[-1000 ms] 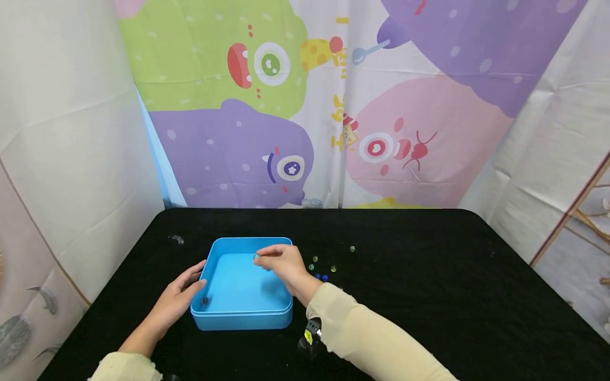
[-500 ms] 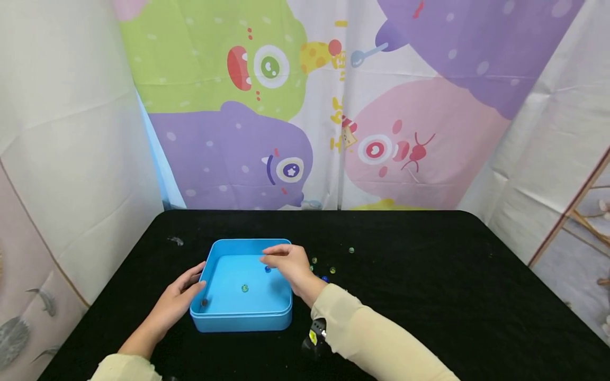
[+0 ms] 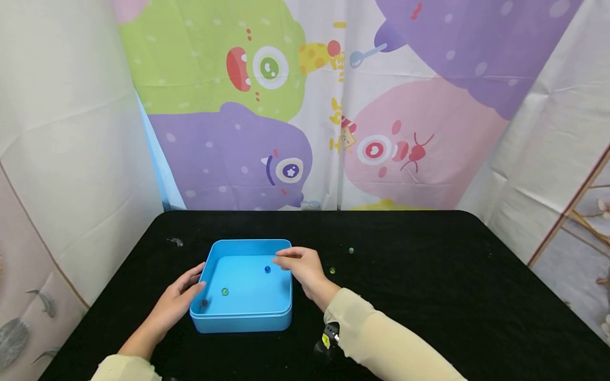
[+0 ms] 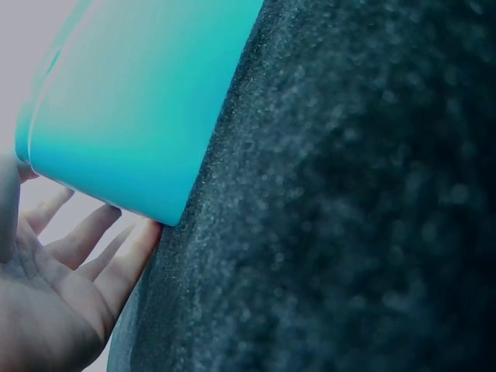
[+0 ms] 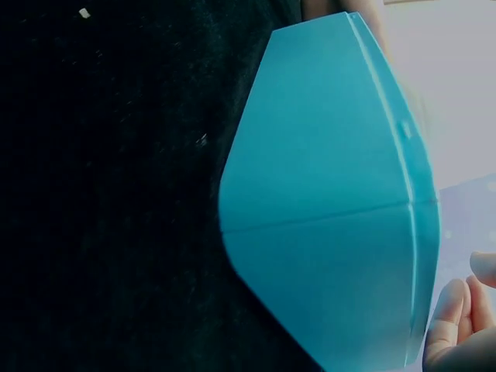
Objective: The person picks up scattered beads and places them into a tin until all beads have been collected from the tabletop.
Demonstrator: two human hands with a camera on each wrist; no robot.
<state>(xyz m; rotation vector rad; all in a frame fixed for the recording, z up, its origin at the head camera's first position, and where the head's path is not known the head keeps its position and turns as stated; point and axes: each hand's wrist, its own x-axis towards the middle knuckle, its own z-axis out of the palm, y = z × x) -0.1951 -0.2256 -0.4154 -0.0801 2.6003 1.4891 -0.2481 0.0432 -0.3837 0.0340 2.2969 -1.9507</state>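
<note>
A shallow blue plastic box [image 3: 240, 324] sits on the black table. My left hand [image 3: 177, 297] holds its left side, thumb over the rim; in the left wrist view the fingertips [image 4: 147, 230] press the outer wall. A green marble [image 3: 225, 291] lies on the box floor towards the near left, a blue marble [image 3: 267, 269] at the far right, and a dark marble [image 3: 204, 303] in the near left corner. Over the right rim hovers my right hand [image 3: 307, 271], fingers loosely bent. Nothing shows between thumb and fingers [image 5: 448, 310] in the right wrist view.
On the black tablecloth [image 3: 429, 296], right of the box, lie a greenish marble [image 3: 351, 250] and a yellowish marble [image 3: 332, 270]. A small clear scrap [image 3: 175, 242] is at the back left. A printed cartoon curtain [image 3: 238, 153] hangs behind the table.
The right hand has let go of marbles over the box and drawn back to the right. The green marble has rolled left across the box floor. The left hand has stayed put.
</note>
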